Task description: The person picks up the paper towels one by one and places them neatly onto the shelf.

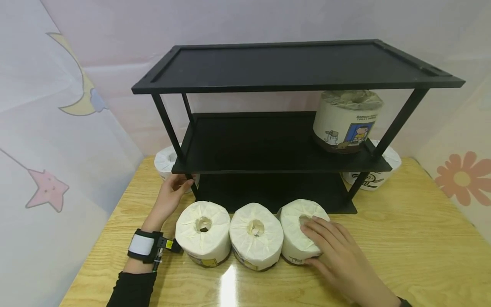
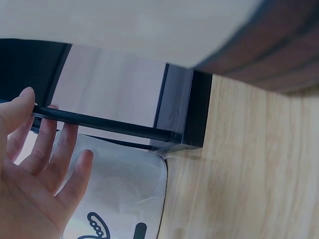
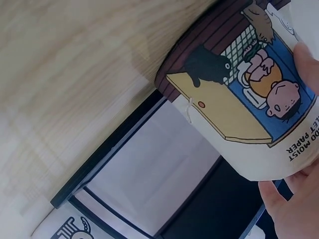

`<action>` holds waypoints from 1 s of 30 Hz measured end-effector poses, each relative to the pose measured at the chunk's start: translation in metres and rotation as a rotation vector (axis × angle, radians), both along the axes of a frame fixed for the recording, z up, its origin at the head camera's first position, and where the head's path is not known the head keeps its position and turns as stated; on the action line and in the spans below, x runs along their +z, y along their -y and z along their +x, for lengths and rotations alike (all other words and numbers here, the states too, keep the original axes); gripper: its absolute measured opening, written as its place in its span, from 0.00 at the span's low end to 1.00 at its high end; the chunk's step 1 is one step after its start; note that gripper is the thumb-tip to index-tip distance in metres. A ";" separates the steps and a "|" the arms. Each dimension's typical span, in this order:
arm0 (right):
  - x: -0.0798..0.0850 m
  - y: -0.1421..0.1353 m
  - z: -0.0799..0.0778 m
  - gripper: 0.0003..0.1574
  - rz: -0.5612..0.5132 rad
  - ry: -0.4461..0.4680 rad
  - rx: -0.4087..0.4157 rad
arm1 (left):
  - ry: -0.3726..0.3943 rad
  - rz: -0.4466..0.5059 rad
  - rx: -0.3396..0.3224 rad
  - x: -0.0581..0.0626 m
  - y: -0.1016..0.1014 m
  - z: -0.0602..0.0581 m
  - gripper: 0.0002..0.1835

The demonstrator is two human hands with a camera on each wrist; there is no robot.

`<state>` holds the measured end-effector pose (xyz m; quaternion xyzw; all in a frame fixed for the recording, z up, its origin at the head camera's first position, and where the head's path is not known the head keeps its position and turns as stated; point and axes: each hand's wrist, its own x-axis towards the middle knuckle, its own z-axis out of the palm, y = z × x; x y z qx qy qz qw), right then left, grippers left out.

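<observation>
Three white paper-wrapped toilet paper rolls stand upright in a row before the black rack (image 1: pixel 299 66): a left roll (image 1: pixel 215 243), a middle roll (image 1: pixel 256 245) and a right roll (image 1: pixel 293 238). My right hand (image 1: pixel 341 256) grips the right roll, fingers over its top and thumb low on its near side. The right wrist view shows that roll's printed cartoon wrapper (image 3: pixel 249 84). At the rack's front left corner, my left hand (image 1: pixel 174 194) holds the thin black post (image 2: pixel 104 122) between thumb and fingers. Part of its fingers is hidden behind the post.
Another roll (image 1: pixel 345 123) stands on the rack's middle shelf (image 1: pixel 253 140), at the right. Behind the rack, partly hidden, are a roll at the left (image 1: pixel 164 160) and one at the right (image 1: pixel 389 160). The wooden table (image 1: pixel 406 226) meets a decorated wall covering.
</observation>
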<state>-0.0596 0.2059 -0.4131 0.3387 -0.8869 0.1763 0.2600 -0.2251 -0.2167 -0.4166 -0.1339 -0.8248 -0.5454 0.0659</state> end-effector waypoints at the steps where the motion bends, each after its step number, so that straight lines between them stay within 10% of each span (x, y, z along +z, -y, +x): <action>1: 0.000 0.000 0.000 0.40 -0.006 -0.016 0.003 | 0.002 -0.004 0.003 0.000 0.000 0.000 0.18; 30: -0.006 0.005 0.001 0.33 -0.115 -0.108 0.054 | 0.012 0.006 0.013 0.000 -0.001 0.000 0.18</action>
